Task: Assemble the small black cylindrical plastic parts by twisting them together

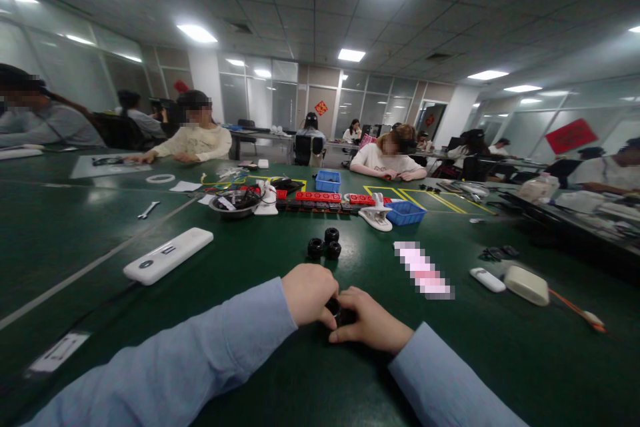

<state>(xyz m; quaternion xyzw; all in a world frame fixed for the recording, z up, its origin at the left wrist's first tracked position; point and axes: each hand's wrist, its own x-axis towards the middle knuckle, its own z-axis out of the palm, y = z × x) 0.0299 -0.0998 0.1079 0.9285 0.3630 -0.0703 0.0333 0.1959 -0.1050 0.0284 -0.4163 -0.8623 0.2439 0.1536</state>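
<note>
- Head view: left hand (311,295) and right hand (370,321), almost closed, pinch a black wheel (335,309).
- Three wheels (315,248) sit near, at 12 o'clock.
- Loose fingers could drop it.

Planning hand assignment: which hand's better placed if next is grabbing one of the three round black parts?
Left, I'd judge. The left hand is just short of the round black parts; the right hand sits farther back and to the right. Both are at the dark part, so neither looks free.
</note>
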